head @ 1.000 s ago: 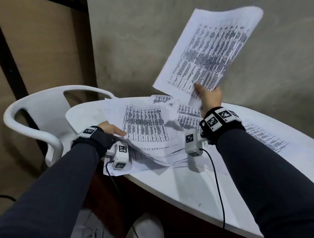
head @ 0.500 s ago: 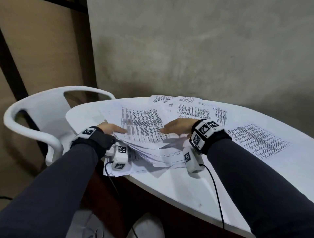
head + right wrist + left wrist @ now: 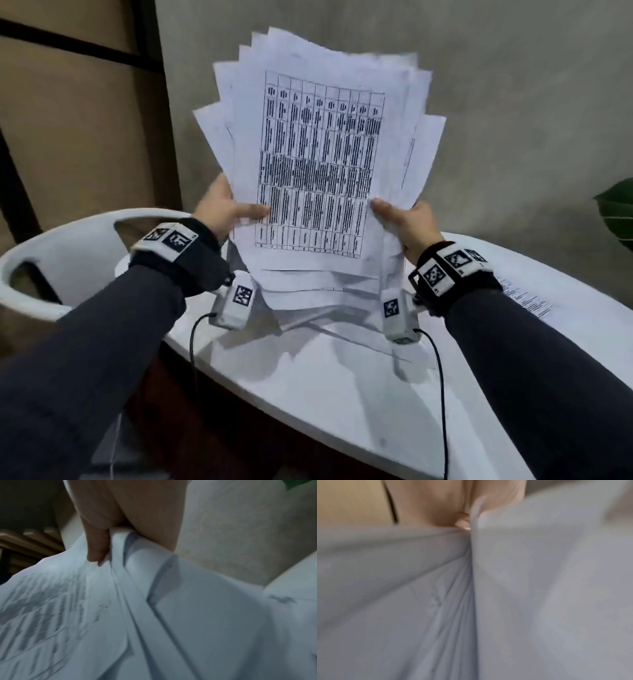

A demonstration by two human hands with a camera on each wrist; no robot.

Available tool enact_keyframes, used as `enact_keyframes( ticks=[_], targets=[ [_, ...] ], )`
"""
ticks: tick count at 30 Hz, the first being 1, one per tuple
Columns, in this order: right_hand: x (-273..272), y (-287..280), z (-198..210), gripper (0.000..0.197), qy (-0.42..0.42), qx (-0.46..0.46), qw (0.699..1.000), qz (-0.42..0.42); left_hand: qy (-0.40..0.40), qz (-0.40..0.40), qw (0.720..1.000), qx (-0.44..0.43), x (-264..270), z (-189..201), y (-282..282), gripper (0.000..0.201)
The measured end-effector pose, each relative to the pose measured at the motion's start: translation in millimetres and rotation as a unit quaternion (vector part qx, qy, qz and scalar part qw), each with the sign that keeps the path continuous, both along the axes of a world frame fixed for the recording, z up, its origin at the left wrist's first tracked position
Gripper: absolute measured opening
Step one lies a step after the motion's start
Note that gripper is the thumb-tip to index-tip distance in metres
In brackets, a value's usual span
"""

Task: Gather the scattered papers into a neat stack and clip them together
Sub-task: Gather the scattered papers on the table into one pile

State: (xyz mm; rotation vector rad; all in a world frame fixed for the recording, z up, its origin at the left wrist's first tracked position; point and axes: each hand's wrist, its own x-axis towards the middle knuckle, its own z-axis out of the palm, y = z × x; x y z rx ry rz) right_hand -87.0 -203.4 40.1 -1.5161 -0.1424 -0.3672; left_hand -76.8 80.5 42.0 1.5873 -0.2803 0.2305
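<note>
Half a second ago the papers (image 3: 318,164) lay flat on the table (image 3: 342,394) under my palms; now I have them stood upright, lifted in front of the wall (image 3: 513,102), their bottom edges down on the tabletop. My left hand (image 3: 222,209) pinches the left edge, thumb across the printed front, and my right hand (image 3: 404,222) pinches the right edge the same way — the fingers behind the sheets are hidden from the head view. The sheets fan out unevenly at the top. The front page carries a ruled table of dense print, too blurred to read. Both wrist views are smeared: mostly pale paper folds with a thumb pressed against them. One more printed sheet (image 3: 527,298) lies flat on the table to my right, partly cut off by my sleeve (image 3: 531,359). A white chair (image 3: 68,260) stands left, a green leaf (image 3: 616,212) at the right edge.
</note>
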Motion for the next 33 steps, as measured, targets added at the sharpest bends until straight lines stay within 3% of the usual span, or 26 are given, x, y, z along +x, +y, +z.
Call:
enact_keyframes(
  ticks=[2, 5, 7, 8, 11, 13, 15, 17, 21, 26, 29, 31, 33],
  targets=[
    [-3, -3, 10, 0.014, -0.054, -0.02, 0.998, -0.025, -0.027, 0.001, 1.0, -0.014, -4, 13, -10, 0.055],
    [-12, -9, 10, 0.014, -0.087, -0.057, 0.994, -0.019, -0.045, -0.008, 0.999, -0.011, -10, 18, -20, 0.069],
    [-12, -16, 2, 0.029, -0.076, -0.063, 0.995, -0.004, -0.046, -0.01, 0.999, -0.001, -12, 13, -23, 0.093],
    [-10, -19, -2, 0.036, -0.061, -0.074, 0.995, -0.001, -0.045, -0.012, 0.999, -0.007, -9, 7, -21, 0.095],
    [-12, -20, -8, 0.061, -0.049, -0.075, 0.996, -0.019, -0.038, -0.021, 0.998, -0.035, -13, -1, -27, 0.078],
    [-14, -21, -7, 0.046, -0.039, -0.051, 0.998, -0.022, -0.031, -0.019, 0.998, -0.052, -13, -3, -28, 0.074],
    [-15, -23, -9, 0.04, -0.031, -0.031, 0.999, -0.029, -0.02, 0.007, 0.997, -0.07, -5, -6, -23, 0.086],
    [-15, -25, -13, 0.037, -0.026, -0.008, 1.0, -0.014, -0.007, 0.035, 0.997, -0.075, 7, -9, -13, 0.112],
    [-19, -24, -3, 0.065, -0.019, 0.011, 0.999, 0.027, 0.012, 0.022, 0.997, -0.072, -2, 8, -13, 0.132],
    [-23, -11, 40, 0.041, -0.071, -0.026, 0.994, 0.074, -0.054, -0.068, 0.993, -0.081, -20, 44, -34, 0.116],
    [-25, -3, 44, 0.019, -0.087, -0.025, 0.994, 0.052, -0.055, -0.05, 0.992, -0.104, -21, 45, -39, 0.121],
    [-23, -5, 30, 0.029, -0.07, 0.006, 0.997, 0.029, -0.043, -0.046, 0.992, -0.113, -19, 29, -32, 0.119],
    [-23, -11, 8, 0.055, -0.033, 0.02, 0.999, 0.026, -0.009, -0.033, 0.995, -0.095, -16, 4, -24, 0.106]
  ],
)
